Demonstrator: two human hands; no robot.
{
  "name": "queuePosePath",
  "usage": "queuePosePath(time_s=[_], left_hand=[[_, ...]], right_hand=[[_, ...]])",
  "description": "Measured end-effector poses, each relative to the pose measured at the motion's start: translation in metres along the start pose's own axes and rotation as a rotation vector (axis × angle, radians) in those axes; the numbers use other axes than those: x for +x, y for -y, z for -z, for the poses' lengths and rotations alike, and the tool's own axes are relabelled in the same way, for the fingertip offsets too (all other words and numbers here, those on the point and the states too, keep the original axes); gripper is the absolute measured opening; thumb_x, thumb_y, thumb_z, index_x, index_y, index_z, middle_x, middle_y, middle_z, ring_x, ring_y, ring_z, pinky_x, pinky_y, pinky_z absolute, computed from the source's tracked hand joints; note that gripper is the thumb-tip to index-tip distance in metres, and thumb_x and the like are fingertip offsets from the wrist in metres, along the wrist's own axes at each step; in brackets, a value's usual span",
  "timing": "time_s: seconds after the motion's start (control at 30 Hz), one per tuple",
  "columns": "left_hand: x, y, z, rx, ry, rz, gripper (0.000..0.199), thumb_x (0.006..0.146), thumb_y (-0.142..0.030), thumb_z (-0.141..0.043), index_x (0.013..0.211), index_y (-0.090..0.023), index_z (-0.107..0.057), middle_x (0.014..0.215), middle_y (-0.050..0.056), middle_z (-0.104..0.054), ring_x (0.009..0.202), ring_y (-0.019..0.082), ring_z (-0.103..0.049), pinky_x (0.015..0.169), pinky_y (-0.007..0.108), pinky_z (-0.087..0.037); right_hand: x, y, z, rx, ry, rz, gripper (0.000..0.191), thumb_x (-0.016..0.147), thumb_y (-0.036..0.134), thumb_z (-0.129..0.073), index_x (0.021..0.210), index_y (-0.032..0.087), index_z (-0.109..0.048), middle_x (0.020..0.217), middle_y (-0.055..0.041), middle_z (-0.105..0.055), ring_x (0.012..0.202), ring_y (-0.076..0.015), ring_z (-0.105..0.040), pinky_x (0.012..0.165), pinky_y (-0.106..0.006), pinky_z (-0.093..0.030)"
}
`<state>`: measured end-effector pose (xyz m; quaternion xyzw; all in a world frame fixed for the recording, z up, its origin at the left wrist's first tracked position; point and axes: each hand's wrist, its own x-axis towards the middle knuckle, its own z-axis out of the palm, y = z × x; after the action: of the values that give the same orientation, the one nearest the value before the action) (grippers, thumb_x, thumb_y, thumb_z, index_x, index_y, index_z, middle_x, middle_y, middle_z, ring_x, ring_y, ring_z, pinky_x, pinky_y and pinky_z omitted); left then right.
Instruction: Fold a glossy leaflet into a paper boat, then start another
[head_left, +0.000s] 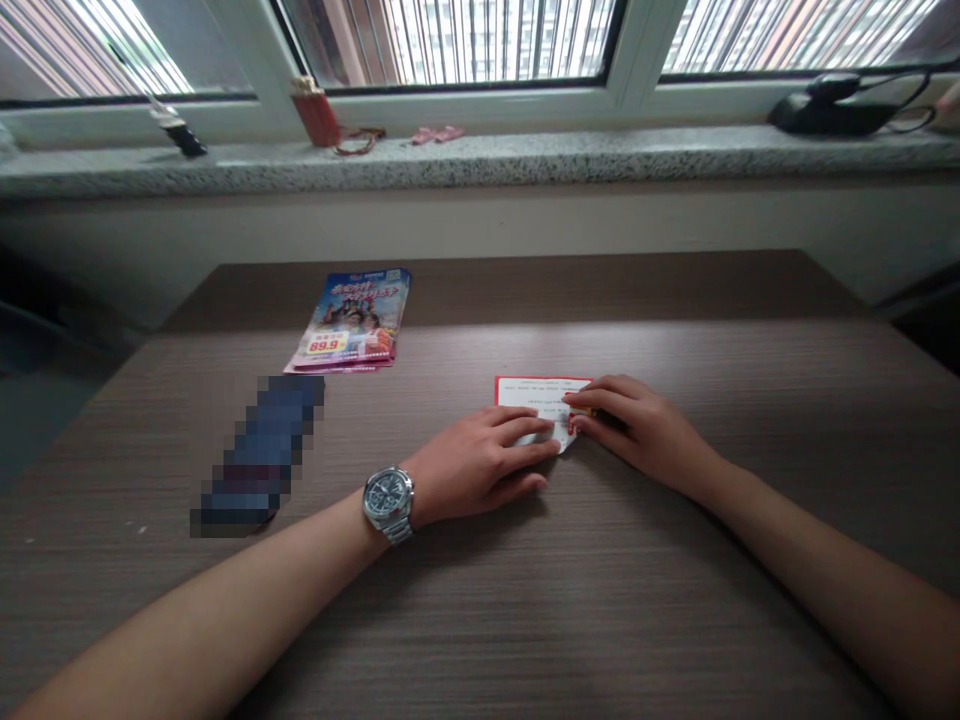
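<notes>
A small white paper leaflet with a red border and printed lines lies on the table in front of me. Its right side is bent over, showing a bit of red and yellow. Across its lower left part rests my left hand, fingers stretched out and nearly flat, a metal watch on the wrist. My right hand has its fingertips closed at the leaflet's folded right edge. The thumb's grip underneath is partly hidden.
A stack of colourful flyers lies at the back left of the wooden table. Nearer me is a dark, pixelated flat object. The stone windowsill holds a red box, pink bits and a black device.
</notes>
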<state>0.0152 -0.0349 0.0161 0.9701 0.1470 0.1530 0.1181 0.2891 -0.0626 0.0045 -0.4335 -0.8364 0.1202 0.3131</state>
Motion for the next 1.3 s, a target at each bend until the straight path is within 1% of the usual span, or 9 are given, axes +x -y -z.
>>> queuePosePath(time_s=[0.17,0.37,0.63,0.77,0.87,0.93,1.07,1.2,1.3], left_hand=[[0.0,0.0,0.001,-0.003,-0.006,-0.017,0.039,0.104,-0.037,-0.053,0.137,-0.019,-0.061,0.143,0.013,-0.061,0.132,0.028,-0.058,0.113,0.047,-0.048],[0.0,0.0,0.001,0.0,-0.012,-0.032,0.037,0.104,-0.037,-0.054,0.135,-0.019,-0.063,0.145,0.013,-0.06,0.134,0.028,-0.057,0.113,0.045,-0.049],[-0.002,0.002,0.001,-0.017,0.004,-0.012,0.037,0.104,-0.037,-0.053,0.136,-0.02,-0.061,0.147,0.014,-0.057,0.134,0.028,-0.057,0.111,0.046,-0.051],[-0.002,0.001,0.001,-0.052,0.002,-0.011,0.042,0.105,-0.037,-0.052,0.143,-0.019,-0.055,0.144,0.015,-0.059,0.134,0.027,-0.057,0.112,0.045,-0.05],[-0.001,0.0,0.003,-0.053,0.01,-0.014,0.047,0.105,-0.036,-0.052,0.15,-0.022,-0.048,0.143,0.012,-0.06,0.134,0.026,-0.056,0.111,0.044,-0.052],[-0.001,0.0,0.003,-0.021,0.02,-0.011,0.046,0.105,-0.037,-0.051,0.149,-0.023,-0.049,0.144,0.012,-0.059,0.134,0.027,-0.056,0.109,0.044,-0.053],[-0.001,0.0,0.003,0.03,0.024,-0.007,0.046,0.104,-0.039,-0.053,0.146,-0.022,-0.053,0.149,0.014,-0.054,0.134,0.029,-0.056,0.109,0.046,-0.053],[-0.002,0.001,0.0,0.018,0.035,-0.026,0.047,0.103,-0.037,-0.054,0.147,-0.018,-0.052,0.147,0.012,-0.058,0.139,0.028,-0.052,0.114,0.046,-0.048],[-0.001,0.001,0.0,0.019,0.044,-0.023,0.047,0.104,-0.036,-0.054,0.146,-0.017,-0.053,0.146,0.014,-0.058,0.139,0.028,-0.052,0.115,0.046,-0.048]], right_hand=[[0.002,0.0,-0.003,0.005,-0.017,-0.065,0.014,0.094,0.028,-0.069,0.106,0.021,-0.069,0.098,-0.0078,-0.072,0.089,-0.0234,-0.068,0.079,-0.038,-0.056],[0.002,-0.002,-0.001,0.02,-0.017,0.019,0.009,0.097,0.026,-0.066,0.103,0.022,-0.072,0.102,-0.0075,-0.076,0.096,-0.0229,-0.071,0.086,-0.039,-0.058],[-0.004,-0.004,0.004,-0.011,0.102,0.119,0.024,0.1,0.023,-0.059,0.121,0.024,-0.07,0.127,-0.0119,-0.068,0.119,-0.0255,-0.063,0.1,-0.045,-0.054],[-0.006,-0.007,0.002,-0.069,0.144,0.145,0.032,0.1,0.025,-0.059,0.131,0.026,-0.065,0.136,-0.0124,-0.064,0.127,-0.0281,-0.058,0.105,-0.05,-0.051],[-0.006,-0.009,0.001,-0.095,0.168,0.157,0.035,0.1,0.026,-0.06,0.134,0.025,-0.062,0.139,-0.0127,-0.062,0.131,-0.0286,-0.055,0.108,-0.05,-0.049],[-0.007,-0.009,0.001,-0.111,0.18,0.16,0.037,0.1,0.026,-0.059,0.136,0.024,-0.061,0.141,-0.0131,-0.06,0.134,-0.029,-0.053,0.109,-0.051,-0.048],[-0.007,-0.009,0.001,-0.135,0.184,0.163,0.04,0.1,0.027,-0.058,0.14,0.025,-0.057,0.144,-0.0137,-0.059,0.135,-0.0302,-0.052,0.109,-0.054,-0.047],[-0.007,-0.009,0.0,-0.143,0.181,0.167,0.042,0.1,0.028,-0.059,0.142,0.025,-0.057,0.144,-0.0145,-0.059,0.135,-0.0313,-0.051,0.109,-0.054,-0.048],[-0.006,-0.01,0.0,-0.146,0.19,0.162,0.043,0.1,0.028,-0.059,0.142,0.024,-0.057,0.145,-0.0152,-0.058,0.136,-0.0319,-0.05,0.109,-0.055,-0.048]])
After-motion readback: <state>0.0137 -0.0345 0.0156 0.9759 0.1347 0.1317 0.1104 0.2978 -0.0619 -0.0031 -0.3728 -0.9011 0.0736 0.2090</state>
